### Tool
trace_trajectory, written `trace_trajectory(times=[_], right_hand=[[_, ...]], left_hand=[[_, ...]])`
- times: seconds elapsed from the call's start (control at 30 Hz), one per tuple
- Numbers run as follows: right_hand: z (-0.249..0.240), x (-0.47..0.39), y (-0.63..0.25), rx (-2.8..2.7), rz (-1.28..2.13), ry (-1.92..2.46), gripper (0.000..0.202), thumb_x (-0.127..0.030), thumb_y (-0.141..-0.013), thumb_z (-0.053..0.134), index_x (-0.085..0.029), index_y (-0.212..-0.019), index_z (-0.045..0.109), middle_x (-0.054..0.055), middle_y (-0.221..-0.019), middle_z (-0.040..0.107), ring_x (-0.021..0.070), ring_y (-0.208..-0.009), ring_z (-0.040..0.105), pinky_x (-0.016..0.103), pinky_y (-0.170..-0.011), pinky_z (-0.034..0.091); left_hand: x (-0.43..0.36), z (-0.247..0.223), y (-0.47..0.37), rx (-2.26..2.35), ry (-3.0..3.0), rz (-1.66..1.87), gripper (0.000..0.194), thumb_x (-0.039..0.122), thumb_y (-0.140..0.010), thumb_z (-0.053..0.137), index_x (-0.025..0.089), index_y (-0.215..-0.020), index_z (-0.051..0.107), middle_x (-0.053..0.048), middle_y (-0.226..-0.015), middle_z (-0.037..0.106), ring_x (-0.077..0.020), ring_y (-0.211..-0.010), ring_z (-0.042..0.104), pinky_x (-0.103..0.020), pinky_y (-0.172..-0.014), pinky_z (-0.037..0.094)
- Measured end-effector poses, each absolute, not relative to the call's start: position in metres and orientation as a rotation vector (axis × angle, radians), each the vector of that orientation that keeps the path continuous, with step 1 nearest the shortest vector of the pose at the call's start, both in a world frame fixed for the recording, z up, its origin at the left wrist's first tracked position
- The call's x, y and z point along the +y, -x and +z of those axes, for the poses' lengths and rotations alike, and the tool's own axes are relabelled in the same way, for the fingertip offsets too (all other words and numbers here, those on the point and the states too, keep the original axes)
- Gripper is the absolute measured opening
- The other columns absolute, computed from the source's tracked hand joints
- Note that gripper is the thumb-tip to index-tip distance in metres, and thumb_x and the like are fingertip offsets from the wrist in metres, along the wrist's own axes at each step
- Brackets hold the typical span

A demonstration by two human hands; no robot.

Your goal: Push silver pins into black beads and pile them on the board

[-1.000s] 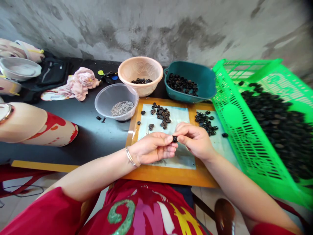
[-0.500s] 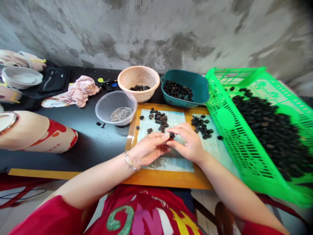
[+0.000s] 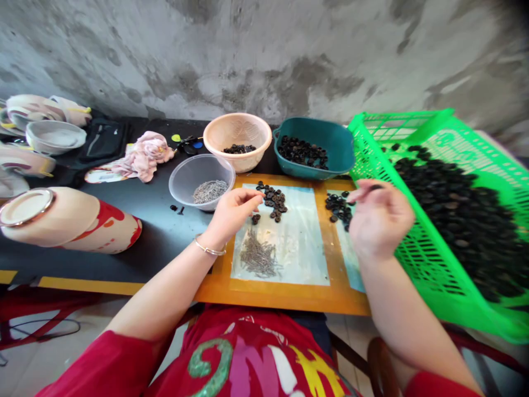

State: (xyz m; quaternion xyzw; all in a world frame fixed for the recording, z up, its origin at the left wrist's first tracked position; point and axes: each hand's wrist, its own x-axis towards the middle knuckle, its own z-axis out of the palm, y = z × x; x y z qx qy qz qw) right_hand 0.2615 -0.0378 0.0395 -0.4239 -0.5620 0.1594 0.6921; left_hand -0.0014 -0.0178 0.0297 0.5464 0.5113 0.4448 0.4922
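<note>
My left hand has thumb and fingers pinched at the left edge of a pile of small black discs with centre holes; whatever lies between its fingertips is too small to make out. Over on the right, my right hand is raised with curled fingers around a small black round piece. It hovers beside another pile of black round pieces, near the green basket's wall. A heap of thin metal pins lies on the pale sheet in front of me.
A clear bowl of pins, a peach bowl and a teal basin of black pieces stand behind. The green basket, heaped with black pieces, borders the right. A large tumbler lies left.
My hands were together over the sheet around a black piece. They have parted: the left moved left to the disc pile, the right moved right and up towards the basket, uncovering the pin heap.
</note>
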Motion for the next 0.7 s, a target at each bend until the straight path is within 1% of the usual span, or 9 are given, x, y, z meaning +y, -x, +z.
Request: trace_trajectory(times=[0.03, 0.07, 0.17, 0.23, 0.3, 0.33, 0.43, 0.53, 0.7], right_hand=[[0.044, -0.032, -0.273, -1.008, 0.408, 0.803, 0.019, -0.030, -0.094, 0.058, -0.021, -0.084, 0.070, 0.005, -0.084, 0.061, 0.0135, -0.064, 0.053, 0.030, -0.059, 0.043], [0.050, -0.027, -0.286, -0.816, 0.491, 0.722, 0.028, -0.035, -0.097, 0.053, -0.019, -0.083, 0.072, 0.005, -0.082, 0.060, 0.0121, -0.062, 0.053, 0.028, -0.057, 0.042], [0.065, -0.019, -0.319, -0.481, 0.774, 0.618, 0.065, -0.054, -0.102, 0.027, -0.016, -0.074, 0.071, 0.006, -0.078, 0.057, 0.0099, -0.058, 0.051, 0.024, -0.050, 0.040], [0.068, -0.020, -0.322, -0.487, 0.964, 0.597, 0.069, -0.063, -0.098, 0.028, -0.014, -0.078, 0.072, 0.007, -0.081, 0.060, 0.0095, -0.057, 0.052, 0.024, -0.046, 0.038], [0.063, -0.026, -0.304, -0.673, 1.026, 0.639, 0.058, -0.066, -0.091, 0.046, -0.015, -0.085, 0.074, 0.006, -0.079, 0.061, 0.0090, -0.052, 0.049, 0.024, -0.042, 0.034], [0.058, -0.031, -0.290, -0.881, 1.102, 0.732, 0.046, -0.061, -0.087, 0.058, -0.018, -0.088, 0.074, 0.004, -0.078, 0.063, 0.0104, -0.054, 0.050, 0.024, -0.044, 0.036], [0.037, -0.047, -0.243, -1.732, 1.015, 1.044, 0.009, -0.030, -0.084, 0.071, -0.022, -0.086, 0.073, 0.003, -0.080, 0.068, 0.0156, -0.070, 0.060, 0.030, -0.064, 0.048], [0.017, -0.058, -0.215, -2.346, 0.834, 0.940, 0.010, -0.020, -0.090, 0.063, -0.020, -0.090, 0.073, 0.005, -0.086, 0.068, 0.0196, -0.087, 0.061, 0.036, -0.081, 0.049], [0.001, -0.058, -0.209, -2.626, 0.688, 0.906, 0.009, -0.019, -0.092, 0.063, -0.018, -0.094, 0.071, 0.006, -0.090, 0.067, 0.0207, -0.088, 0.059, 0.037, -0.081, 0.049]], left_hand=[[-0.015, 0.028, 0.004, 1.313, -1.451, 1.039, 0.021, 0.029, -0.082, 0.067, 0.015, -0.096, 0.073, -0.006, -0.088, 0.073, -0.0127, -0.071, 0.062, -0.028, -0.067, 0.052], [-0.013, 0.027, 0.007, 1.374, -1.579, 0.987, 0.022, 0.030, -0.083, 0.066, 0.015, -0.098, 0.072, -0.006, -0.090, 0.073, -0.0140, -0.073, 0.063, -0.030, -0.071, 0.053], [-0.012, 0.023, 0.010, 1.478, -1.927, 0.789, 0.028, 0.030, -0.086, 0.062, 0.015, -0.108, 0.070, -0.007, -0.094, 0.073, -0.0173, -0.079, 0.064, -0.035, -0.080, 0.053], [-0.014, 0.021, 0.010, 1.490, -2.105, 0.655, 0.029, 0.026, -0.086, 0.059, 0.015, -0.111, 0.068, -0.009, -0.098, 0.071, -0.0193, -0.082, 0.065, -0.037, -0.083, 0.053], [-0.016, 0.021, 0.009, 1.456, -2.235, 0.528, 0.027, 0.023, -0.086, 0.057, 0.014, -0.108, 0.069, -0.010, -0.099, 0.071, -0.0213, -0.086, 0.065, -0.038, -0.084, 0.052], [-0.017, 0.021, 0.010, 1.428, -2.278, 0.473, 0.026, 0.023, -0.085, 0.056, 0.014, -0.105, 0.070, -0.010, -0.099, 0.071, -0.0222, -0.088, 0.065, -0.038, -0.084, 0.052], [-0.019, 0.023, 0.012, 1.353, -2.352, 0.357, 0.026, 0.024, -0.082, 0.059, 0.014, -0.103, 0.070, -0.011, -0.099, 0.070, -0.0240, -0.092, 0.064, -0.038, -0.086, 0.053], [-0.021, 0.024, 0.015, 1.277, -2.405, 0.307, 0.030, 0.018, -0.079, 0.059, 0.014, -0.107, 0.069, -0.011, -0.103, 0.069, -0.0240, -0.095, 0.064, -0.038, -0.089, 0.052], [-0.024, 0.018, 0.010, 1.229, -2.434, 0.341, 0.032, 0.011, -0.080, 0.053, 0.015, -0.107, 0.069, -0.011, -0.104, 0.071, -0.0243, -0.094, 0.065, -0.038, -0.088, 0.053]])
